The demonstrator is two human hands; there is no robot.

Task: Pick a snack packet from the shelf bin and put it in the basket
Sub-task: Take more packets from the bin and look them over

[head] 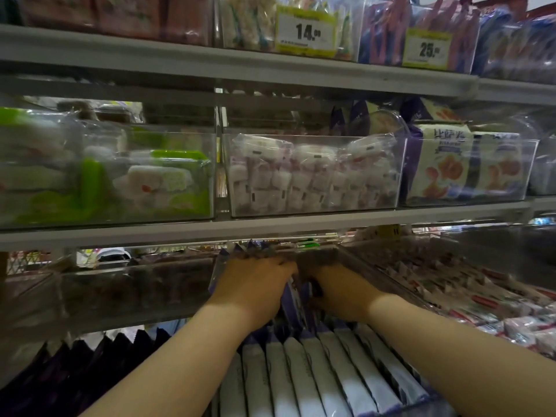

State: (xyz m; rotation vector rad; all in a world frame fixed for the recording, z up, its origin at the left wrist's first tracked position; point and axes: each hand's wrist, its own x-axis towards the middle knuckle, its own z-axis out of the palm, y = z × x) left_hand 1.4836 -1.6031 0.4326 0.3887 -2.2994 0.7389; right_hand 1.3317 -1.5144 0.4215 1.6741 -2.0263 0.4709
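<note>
- You face grey store shelves [270,228] stacked with clear bins, seen close up and somewhat blurred.
- The snack packets [331,371] are white with purple ends. They stand on edge in a tight row in the low centre bin [427,402], right in front of you.
- Your left hand [255,284] reaches into the back of that row, palm down on the packet tops. Its fingertips are buried among the packets, so you cannot tell whether it grips one.
- Your right hand [337,290] lies just beside the left, almost touching it. Its fingers are pushed down between the packets and hidden, so its hold cannot be told either.
- To the right, a sloping bin holds loose red-and-white sweets [481,305].
- To the left, dark packets [90,356] with zigzag tops stand in a row, with a clear bin of brown goods [135,287] above them.
- One shelf up, the left bin holds green-and-white packs [135,179].
- The centre bin there holds bags of small white pieces [313,176].
- The right bin there holds white packs [451,167] with Chinese characters and a picture of orange rolls. The writing is too blurred to read.
- On the top shelf, a yellow price tag [305,31] reads 14 and a second tag [427,49] reads 25.
</note>
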